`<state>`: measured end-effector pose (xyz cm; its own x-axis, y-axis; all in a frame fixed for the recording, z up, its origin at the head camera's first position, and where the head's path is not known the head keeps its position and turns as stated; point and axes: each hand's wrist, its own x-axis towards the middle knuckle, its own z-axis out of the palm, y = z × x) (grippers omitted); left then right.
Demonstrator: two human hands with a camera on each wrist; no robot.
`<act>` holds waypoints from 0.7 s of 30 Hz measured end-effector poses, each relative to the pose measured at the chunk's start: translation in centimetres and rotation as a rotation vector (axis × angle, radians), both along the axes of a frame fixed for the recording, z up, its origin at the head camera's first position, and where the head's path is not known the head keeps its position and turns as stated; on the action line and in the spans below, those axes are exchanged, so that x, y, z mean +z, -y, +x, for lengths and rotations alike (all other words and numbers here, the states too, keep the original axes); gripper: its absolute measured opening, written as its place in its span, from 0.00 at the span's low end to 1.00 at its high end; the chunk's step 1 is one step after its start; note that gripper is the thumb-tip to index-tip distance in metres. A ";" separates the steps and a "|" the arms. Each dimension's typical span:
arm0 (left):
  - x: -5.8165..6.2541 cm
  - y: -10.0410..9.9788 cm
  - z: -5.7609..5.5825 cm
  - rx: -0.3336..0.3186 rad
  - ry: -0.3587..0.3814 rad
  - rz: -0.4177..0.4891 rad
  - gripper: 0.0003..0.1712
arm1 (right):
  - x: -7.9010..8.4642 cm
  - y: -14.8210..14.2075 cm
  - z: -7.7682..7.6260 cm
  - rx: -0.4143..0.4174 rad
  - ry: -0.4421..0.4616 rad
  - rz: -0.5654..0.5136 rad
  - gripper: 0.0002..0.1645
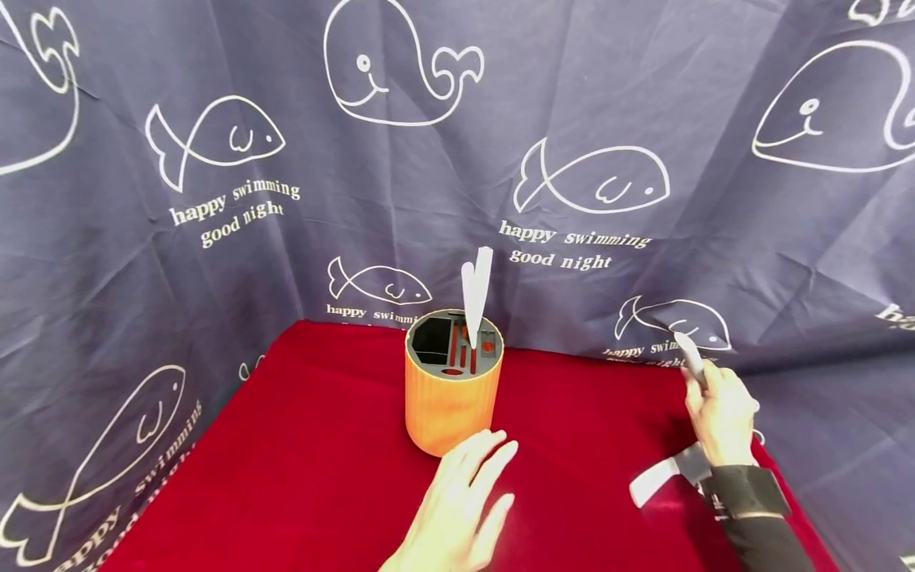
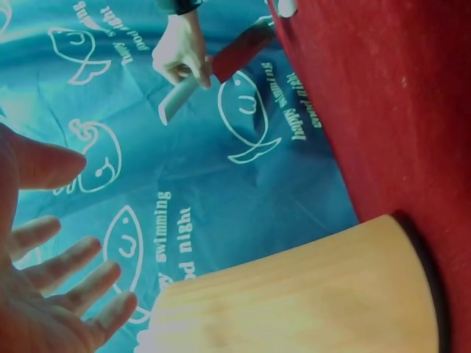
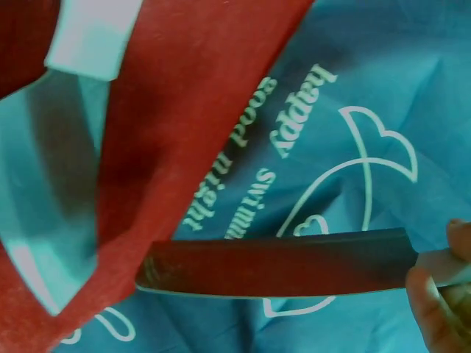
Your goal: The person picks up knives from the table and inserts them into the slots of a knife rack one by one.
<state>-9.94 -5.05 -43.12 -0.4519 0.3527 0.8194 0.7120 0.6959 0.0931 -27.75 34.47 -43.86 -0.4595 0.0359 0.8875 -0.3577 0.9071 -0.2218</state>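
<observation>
A dark, creased curtain printed with white whales, fish and lettering rises behind a matte red cloth. On the cloth stands an upright, rounded orange holder, its wall finely ribbed, with a dark band round its base in the left wrist view. The left hand is released, fingers extended and parted, near the holder's wall. The right hand, a black band at its wrist, grasps the pale handle of a knife above the cloth's right side. That handle's butt points toward the curtain, slanting left; the long, flat, glossy blade runs the opposite way, back past the hand. A second knife lies below on the cloth, white handle aimed left and toward the wearer, its broader blade tapering to a point. Two white handles stick up from the holder's slotted grey top, leaning close together, beside a square black opening.
</observation>
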 end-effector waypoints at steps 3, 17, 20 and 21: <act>0.6 0.1 -0.3 0.009 -0.024 -0.001 0.27 | 0.6 0.7 0.1 0.006 -0.015 -0.021 0.10; 2.4 0.3 -0.9 0.043 -0.039 0.027 0.27 | 2.3 3.8 0.5 0.005 -0.120 -0.059 0.14; 2.8 0.2 -1.0 0.037 -0.040 0.036 0.27 | 2.7 4.3 0.5 0.024 -0.149 -0.071 0.13; 2.9 0.2 -1.0 0.036 -0.040 0.037 0.27 | 2.8 4.5 0.6 0.027 -0.156 -0.072 0.12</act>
<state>-10.99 -5.24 -40.22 -0.4301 0.3058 0.8494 0.6901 0.7180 0.0909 -27.19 29.92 -41.08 -0.3184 0.0911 0.9436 -0.4166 0.8806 -0.2256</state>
